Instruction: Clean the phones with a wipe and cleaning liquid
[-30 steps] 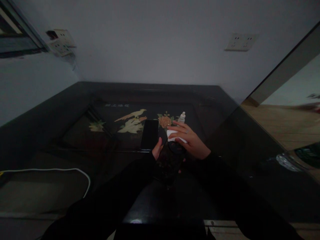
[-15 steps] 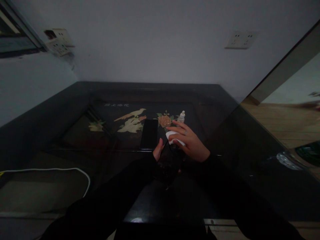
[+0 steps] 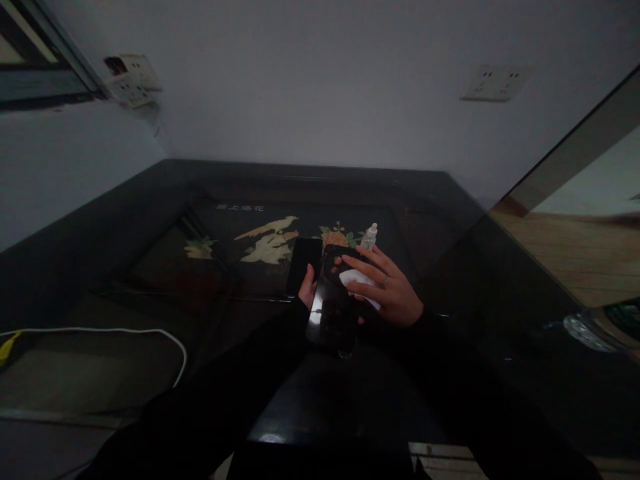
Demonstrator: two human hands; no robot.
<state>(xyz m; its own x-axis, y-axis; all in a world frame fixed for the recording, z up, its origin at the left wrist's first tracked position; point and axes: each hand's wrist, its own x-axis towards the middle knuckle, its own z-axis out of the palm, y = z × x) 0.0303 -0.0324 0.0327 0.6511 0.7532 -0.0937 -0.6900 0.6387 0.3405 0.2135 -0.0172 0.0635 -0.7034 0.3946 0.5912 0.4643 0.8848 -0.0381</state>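
My left hand (image 3: 307,288) grips a glossy black phone case (image 3: 327,317) by its left edge, thumb up and the other fingers mostly hidden beneath. Near the top of the case is a round camera area with cutouts. My right hand (image 3: 393,287), with a ring on one finger, holds a folded white tissue (image 3: 354,275) against the upper right part of the case. Just left of the case a dark phone (image 3: 304,260) lies flat on the table. Beyond my right fingers stands a small clear bottle (image 3: 369,236) with a whitish tip.
The dark glossy table (image 3: 300,180) bears a bird and flower picture and meets the wall at the back. A plastic bottle (image 3: 595,330) is at the right edge. A white cable (image 3: 110,329) runs along the left. Sockets (image 3: 495,83) sit on the wall.
The phone case has tilted so its glossy back and camera area now show. My right hand with the tissue stays over it. The whole view has shifted slightly.
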